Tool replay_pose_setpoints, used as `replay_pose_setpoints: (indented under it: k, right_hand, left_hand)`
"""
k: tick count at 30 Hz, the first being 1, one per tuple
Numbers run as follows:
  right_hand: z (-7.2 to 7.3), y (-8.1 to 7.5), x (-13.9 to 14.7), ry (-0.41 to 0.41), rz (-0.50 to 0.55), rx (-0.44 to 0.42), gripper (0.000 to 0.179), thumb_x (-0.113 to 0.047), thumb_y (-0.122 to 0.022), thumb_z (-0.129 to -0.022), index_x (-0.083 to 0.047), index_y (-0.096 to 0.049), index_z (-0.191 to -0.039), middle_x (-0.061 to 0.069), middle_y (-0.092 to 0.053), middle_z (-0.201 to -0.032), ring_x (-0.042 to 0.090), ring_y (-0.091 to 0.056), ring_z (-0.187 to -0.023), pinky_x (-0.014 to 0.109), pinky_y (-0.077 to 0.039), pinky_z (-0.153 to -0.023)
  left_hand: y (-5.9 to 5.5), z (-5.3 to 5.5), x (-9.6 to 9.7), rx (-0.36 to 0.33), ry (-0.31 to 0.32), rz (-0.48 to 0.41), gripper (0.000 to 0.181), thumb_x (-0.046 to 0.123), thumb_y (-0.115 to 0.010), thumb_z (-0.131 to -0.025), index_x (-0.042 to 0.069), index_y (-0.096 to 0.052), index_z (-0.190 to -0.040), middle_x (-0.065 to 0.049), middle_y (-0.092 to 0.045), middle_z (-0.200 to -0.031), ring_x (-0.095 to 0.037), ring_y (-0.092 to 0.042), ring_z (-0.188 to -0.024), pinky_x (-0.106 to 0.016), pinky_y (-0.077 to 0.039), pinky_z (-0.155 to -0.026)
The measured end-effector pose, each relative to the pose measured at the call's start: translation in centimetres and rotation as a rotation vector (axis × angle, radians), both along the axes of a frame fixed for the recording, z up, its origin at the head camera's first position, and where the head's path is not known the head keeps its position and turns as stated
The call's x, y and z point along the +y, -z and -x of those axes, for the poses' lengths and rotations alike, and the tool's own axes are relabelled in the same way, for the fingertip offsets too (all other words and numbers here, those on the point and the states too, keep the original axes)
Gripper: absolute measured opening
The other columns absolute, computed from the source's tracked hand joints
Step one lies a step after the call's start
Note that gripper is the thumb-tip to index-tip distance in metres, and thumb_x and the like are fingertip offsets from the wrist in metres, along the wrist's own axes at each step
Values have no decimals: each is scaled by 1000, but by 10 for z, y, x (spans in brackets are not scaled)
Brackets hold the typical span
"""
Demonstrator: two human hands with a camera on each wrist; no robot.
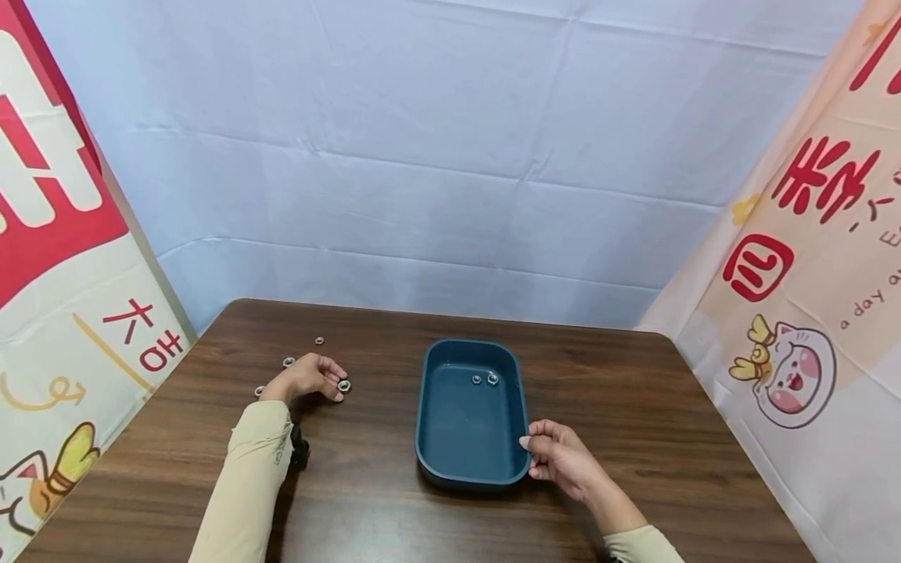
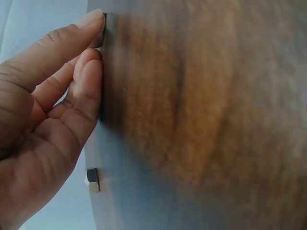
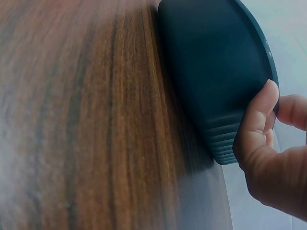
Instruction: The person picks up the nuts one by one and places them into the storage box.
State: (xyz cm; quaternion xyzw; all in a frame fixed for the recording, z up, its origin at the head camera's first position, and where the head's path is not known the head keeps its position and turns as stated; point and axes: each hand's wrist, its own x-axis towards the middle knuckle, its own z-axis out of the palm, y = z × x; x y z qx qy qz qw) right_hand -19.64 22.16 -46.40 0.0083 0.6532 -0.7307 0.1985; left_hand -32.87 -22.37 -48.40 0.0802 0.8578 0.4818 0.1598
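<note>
A: What is held at the left of the table (image 1: 373,500)?

B: A metal nut (image 1: 344,385) is pinched between the thumb and fingers of the left hand (image 1: 310,378), low at the dark wooden surface; whether the wood is touched by it cannot be told.

A: And how is the right hand (image 1: 566,461) occupied?

B: The rim of a deep blue tray (image 1: 464,438) is gripped between its thumb and fingers, on the right side close to the near corner. The tray is set upright near the middle of the table, well apart from the pinched nut.

A: Where are the other nuts to be found?

B: Two are contained in the tray, side by side toward its far right: a smaller nut (image 1: 476,379) and a larger nut (image 1: 493,379). Three more are scattered at the left: a far nut (image 1: 320,340) beyond the hand, a middle nut (image 1: 288,362) just beside it, and an outer nut (image 1: 260,391) by the wrist.

A: The setting?

B: The table is backed by a pale, creased cloth (image 1: 422,156) and flanked by a left hanging (image 1: 42,313) and a right hanging (image 1: 795,313), both printed with red characters and cartoon cats. Beige sleeves (image 1: 242,477) are worn on both arms.
</note>
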Motion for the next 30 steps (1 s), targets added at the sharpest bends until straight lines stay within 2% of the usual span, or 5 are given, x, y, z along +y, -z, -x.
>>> replay_pose_setpoints:
  k: [7, 14, 20, 24, 30]
  right_hand:
    - [0, 0, 0, -4, 0, 2, 17, -4, -57, -88, -4, -42, -94, 4, -47, -70, 12, -49, -55, 22, -47, -51]
    - [1, -1, 1, -7, 1, 7, 17, -4, -57, -88, -5, -42, -93, 4, -46, -70, 11, -49, -55, 22, -47, -51]
    - [0, -2, 2, -5, -3, 15, 17, -4, -58, -87, -5, -42, -93, 4, -46, -70, 11, -48, -55, 22, -47, -51]
    - [-1, -1, 2, -8, 3, 4, 17, -4, -58, -87, -5, -42, -93, 4, -47, -70, 12, -49, -55, 22, -47, -51]
    - [-2, -1, 1, -2, 6, 1, 16, -4, -58, -87, -5, -43, -94, 4, -47, -70, 12, -49, -55, 22, -47, -51]
  left_hand:
    - [0, -1, 1, 10, -21, 37, 34, -2, -81, -66, -3, -68, -97, -5, -65, -82, -15, -60, -76, -31, -50, -72]
    - [0, 1, 4, 62, -16, 101, 27, 0, -81, -65, 1, -70, -89, -1, -64, -76, -15, -57, -69, -31, -47, -68]
    - [1, 1, 4, 79, -7, 95, 23, 0, -80, -66, 1, -70, -87, 0, -65, -75, -14, -57, -69, -31, -47, -68]
    - [-4, -2, 4, 56, 4, 100, 20, 1, -78, -68, 2, -70, -87, -1, -66, -76, -15, -57, -71, -31, -47, -69]
    - [-12, -4, 5, -55, 47, -27, 20, -10, -64, -71, -5, -64, -90, -9, -65, -77, -17, -61, -70, -32, -52, -65]
